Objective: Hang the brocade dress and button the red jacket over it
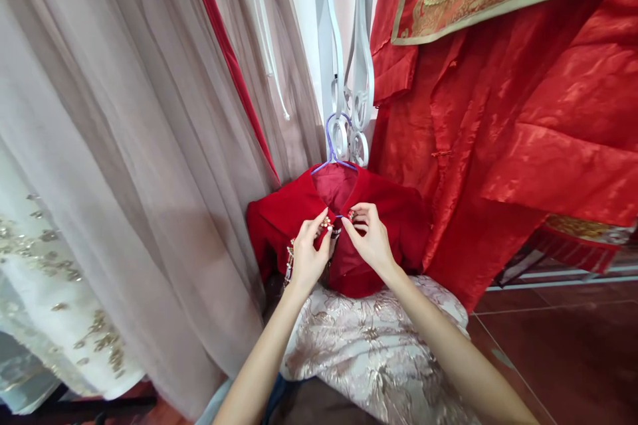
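A short red jacket hangs on a thin purple hanger, with its front partly open and the lining showing at the neck. At the left front edge my left hand is closed, pinching the jacket beside a small beaded ornament. My right hand pinches the opposite front edge, where a similar ornament shows partly behind the fingers. A little gap separates the two edges. A beaded tassel hangs by my left wrist.
White scrolled metalwork rises behind the hanger. A grey-beige curtain fills the left, with a white gold-trimmed gown beyond it. Red satin garments hang at the right. Pale brocade fabric lies below the jacket, near the tiled floor.
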A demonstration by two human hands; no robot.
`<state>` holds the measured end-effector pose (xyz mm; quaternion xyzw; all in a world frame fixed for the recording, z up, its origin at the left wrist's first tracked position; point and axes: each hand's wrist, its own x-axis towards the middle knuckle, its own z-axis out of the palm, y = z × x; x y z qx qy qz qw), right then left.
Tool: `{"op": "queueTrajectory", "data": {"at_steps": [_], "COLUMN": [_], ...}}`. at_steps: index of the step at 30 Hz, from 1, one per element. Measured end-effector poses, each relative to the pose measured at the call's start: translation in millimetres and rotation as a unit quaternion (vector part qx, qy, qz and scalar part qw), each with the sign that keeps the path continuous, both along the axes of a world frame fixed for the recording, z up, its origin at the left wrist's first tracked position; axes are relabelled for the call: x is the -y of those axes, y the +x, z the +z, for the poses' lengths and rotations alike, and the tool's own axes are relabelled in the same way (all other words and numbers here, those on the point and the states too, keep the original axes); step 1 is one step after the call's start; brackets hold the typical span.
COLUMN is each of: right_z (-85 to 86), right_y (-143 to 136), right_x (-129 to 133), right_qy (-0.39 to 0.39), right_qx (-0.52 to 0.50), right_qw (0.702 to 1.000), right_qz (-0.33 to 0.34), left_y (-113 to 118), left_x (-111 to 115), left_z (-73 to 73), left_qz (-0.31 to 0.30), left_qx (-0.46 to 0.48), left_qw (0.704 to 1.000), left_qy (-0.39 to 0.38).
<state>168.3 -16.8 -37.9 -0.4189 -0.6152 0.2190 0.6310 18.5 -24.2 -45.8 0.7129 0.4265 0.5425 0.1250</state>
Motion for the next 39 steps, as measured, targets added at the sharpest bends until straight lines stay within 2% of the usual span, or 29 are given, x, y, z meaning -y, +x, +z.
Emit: {"op": "queueTrajectory", "data": {"at_steps": [5,10,14,23,27,31,35,39], "right_z": [6.3,3.6,0.7,10.4,10.7,12.8,14.6,14.2], "right_y": [-3,3,7,10,10,11,13,14], "right_x": [-1,1,-1,-2,-5,-6,-6,-6], "right_qy": [0.011,-0.009,-0.016,0.009,0.022,0.039,0.047,0.042], "right_qx": [-0.029,-0.056,-0.069,0.02,0.05,0.079,0.095,0.099], "right_qw": [0.996,0.987,0.985,0.994,0.994,0.992,0.991,0.991], "right_qz": [0.081,0.15,0.155,0.109,0.095,0.087,0.084,0.08], "left_y": [16,23,22,15,10,2,-5,-5], "left_x": [-11,-10,-6,-10,-10,-12,-14,-17], "left_z": [12.8,10.0,7.9,9.4,14.5,30.5,52.1,65.1], "left_qz": [-0.014,0.006,-0.007,-0.041,-0.057,-0.062,-0.036,-0.024], "left_qx": [0.075,0.18,0.168,0.128,0.068,-0.059,-0.217,-0.287], "left_qw": [0.997,0.984,0.986,0.99,0.995,0.994,0.975,0.958], "left_qy": [0.02,0.001,-0.015,-0.035,-0.046,-0.062,-0.028,0.002]}}
